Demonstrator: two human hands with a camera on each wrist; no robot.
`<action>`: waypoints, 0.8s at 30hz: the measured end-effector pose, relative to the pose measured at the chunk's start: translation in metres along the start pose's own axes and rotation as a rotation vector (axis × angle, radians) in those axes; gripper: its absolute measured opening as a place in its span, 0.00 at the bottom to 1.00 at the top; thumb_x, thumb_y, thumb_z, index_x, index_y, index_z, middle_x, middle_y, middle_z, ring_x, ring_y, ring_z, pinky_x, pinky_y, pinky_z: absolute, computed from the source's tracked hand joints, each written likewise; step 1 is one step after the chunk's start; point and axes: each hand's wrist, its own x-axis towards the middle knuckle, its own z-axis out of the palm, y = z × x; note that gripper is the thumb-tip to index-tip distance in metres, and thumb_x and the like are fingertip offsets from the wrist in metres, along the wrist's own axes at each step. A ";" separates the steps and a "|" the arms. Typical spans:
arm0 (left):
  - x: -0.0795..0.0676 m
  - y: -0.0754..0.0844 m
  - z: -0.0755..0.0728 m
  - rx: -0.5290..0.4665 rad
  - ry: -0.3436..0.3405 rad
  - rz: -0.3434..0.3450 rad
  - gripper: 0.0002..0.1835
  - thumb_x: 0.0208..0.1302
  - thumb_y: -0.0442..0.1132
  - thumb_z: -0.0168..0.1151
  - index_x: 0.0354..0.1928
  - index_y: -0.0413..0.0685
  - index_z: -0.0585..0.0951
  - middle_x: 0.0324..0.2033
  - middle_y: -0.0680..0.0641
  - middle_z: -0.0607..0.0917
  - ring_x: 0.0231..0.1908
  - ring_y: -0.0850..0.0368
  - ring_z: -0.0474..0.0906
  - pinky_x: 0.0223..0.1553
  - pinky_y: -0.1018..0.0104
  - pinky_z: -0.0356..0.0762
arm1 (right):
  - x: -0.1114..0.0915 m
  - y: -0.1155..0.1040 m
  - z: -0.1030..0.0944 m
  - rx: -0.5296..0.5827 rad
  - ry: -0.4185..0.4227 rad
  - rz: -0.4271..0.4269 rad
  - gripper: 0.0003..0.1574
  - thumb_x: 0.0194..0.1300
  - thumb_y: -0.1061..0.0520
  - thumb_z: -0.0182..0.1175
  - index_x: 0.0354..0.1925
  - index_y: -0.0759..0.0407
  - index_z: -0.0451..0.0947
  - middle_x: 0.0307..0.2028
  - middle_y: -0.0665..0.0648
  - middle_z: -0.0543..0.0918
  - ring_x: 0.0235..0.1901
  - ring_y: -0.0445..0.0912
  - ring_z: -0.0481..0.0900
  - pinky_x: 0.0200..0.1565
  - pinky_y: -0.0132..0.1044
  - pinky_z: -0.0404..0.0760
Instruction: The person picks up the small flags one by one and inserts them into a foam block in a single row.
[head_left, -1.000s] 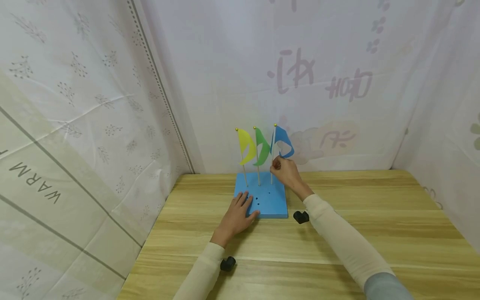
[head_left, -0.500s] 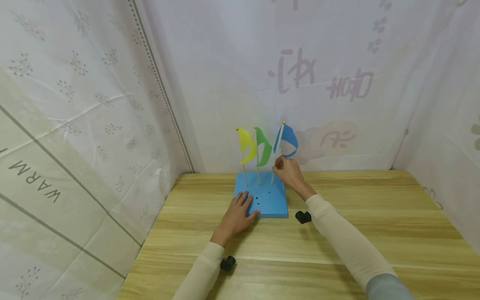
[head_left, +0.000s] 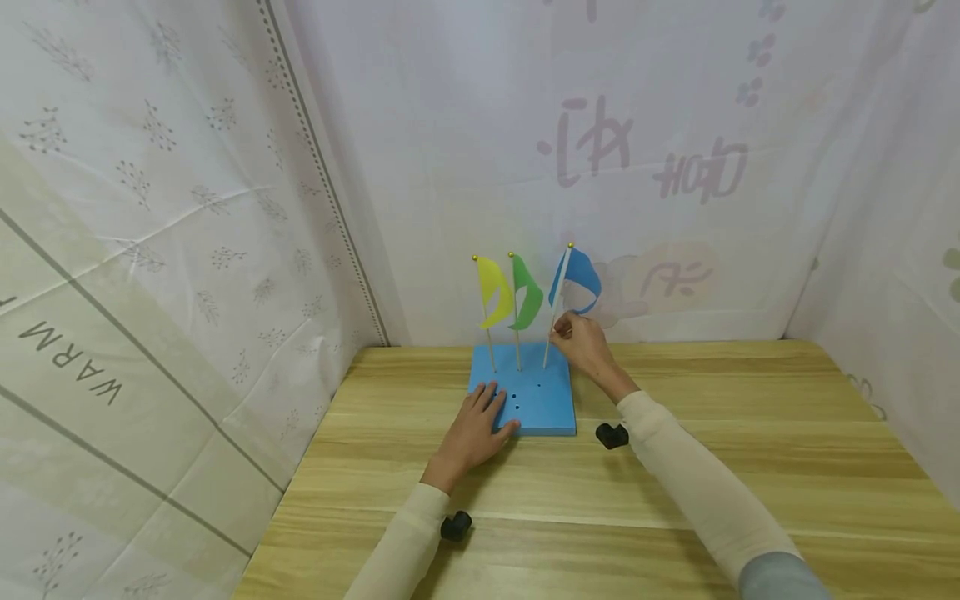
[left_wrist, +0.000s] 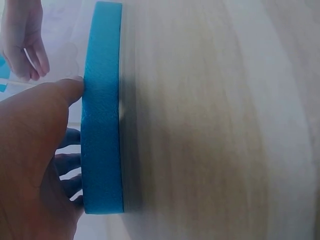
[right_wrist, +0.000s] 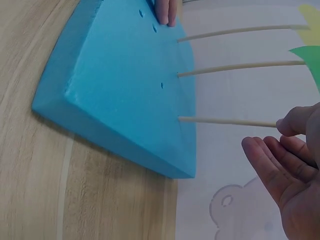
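A blue foam block (head_left: pixel 547 408) lies on the table, with several small holes in its top. Three small flags on thin sticks stand in its far part: a yellow flag (head_left: pixel 493 292), a green flag (head_left: pixel 528 293) and a blue flag (head_left: pixel 579 271). My right hand (head_left: pixel 585 343) pinches the stick of the blue flag below its cloth; the stick's foot is in the block and its top leans right. Fingers spread, my left hand (head_left: pixel 474 425) rests on the block's near left corner. In the left wrist view its thumb lies at the block's edge.
The wooden table (head_left: pixel 720 500) reaches to a printed cloth wall (head_left: pixel 450 167) behind the block. Another patterned cloth (head_left: pixel 187 275) hangs at the left. Black pieces (head_left: pixel 456 527) sit by each wrist.
My right hand has shifted slightly right, tilting the top of the blue flag's stick to the right. The left hand, the block and the other two flags stay about where they were.
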 end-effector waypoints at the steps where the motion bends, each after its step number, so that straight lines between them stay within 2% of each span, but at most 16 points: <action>1: 0.000 0.000 -0.001 0.008 -0.001 0.003 0.39 0.71 0.64 0.48 0.75 0.48 0.62 0.76 0.42 0.57 0.76 0.41 0.49 0.76 0.47 0.53 | -0.001 0.001 -0.001 0.002 -0.004 0.003 0.08 0.67 0.55 0.60 0.40 0.60 0.78 0.40 0.59 0.85 0.42 0.52 0.85 0.45 0.45 0.86; 8: 0.003 0.001 -0.005 0.048 -0.013 0.009 0.37 0.72 0.64 0.47 0.74 0.49 0.64 0.75 0.43 0.59 0.76 0.42 0.52 0.75 0.47 0.55 | -0.011 0.013 -0.014 -0.029 -0.004 -0.016 0.07 0.68 0.55 0.58 0.38 0.58 0.79 0.38 0.58 0.85 0.39 0.51 0.84 0.43 0.46 0.84; 12: 0.007 -0.002 -0.009 0.028 -0.029 0.008 0.35 0.72 0.61 0.49 0.73 0.49 0.65 0.74 0.44 0.61 0.75 0.43 0.54 0.74 0.46 0.57 | -0.019 0.023 -0.023 -0.060 0.000 -0.012 0.06 0.67 0.57 0.59 0.37 0.58 0.80 0.36 0.58 0.85 0.37 0.50 0.83 0.41 0.45 0.84; 15: 0.008 -0.005 -0.013 0.008 -0.014 0.023 0.33 0.72 0.58 0.52 0.72 0.48 0.68 0.73 0.44 0.65 0.74 0.43 0.58 0.72 0.46 0.61 | -0.028 0.033 -0.033 -0.083 -0.008 -0.006 0.06 0.68 0.58 0.58 0.37 0.59 0.80 0.35 0.58 0.85 0.36 0.50 0.83 0.40 0.45 0.84; 19: 0.010 -0.010 -0.021 -0.034 0.045 0.031 0.28 0.72 0.52 0.56 0.68 0.47 0.72 0.69 0.43 0.70 0.70 0.44 0.65 0.69 0.48 0.67 | -0.042 0.047 -0.050 -0.110 -0.016 -0.009 0.06 0.69 0.57 0.57 0.38 0.58 0.80 0.34 0.57 0.85 0.36 0.50 0.83 0.39 0.45 0.83; 22: 0.012 -0.013 -0.028 -0.057 0.102 0.002 0.25 0.72 0.50 0.57 0.66 0.47 0.74 0.66 0.44 0.74 0.67 0.45 0.69 0.66 0.50 0.72 | -0.051 0.059 -0.064 -0.142 -0.012 -0.013 0.07 0.70 0.56 0.57 0.39 0.57 0.80 0.35 0.57 0.85 0.36 0.50 0.83 0.38 0.46 0.83; 24: 0.015 -0.017 -0.034 -0.068 0.149 -0.020 0.22 0.71 0.48 0.58 0.62 0.46 0.77 0.60 0.45 0.78 0.61 0.46 0.75 0.59 0.51 0.78 | -0.057 0.068 -0.075 -0.169 -0.009 -0.016 0.09 0.71 0.55 0.57 0.40 0.58 0.81 0.35 0.58 0.86 0.35 0.50 0.83 0.37 0.47 0.82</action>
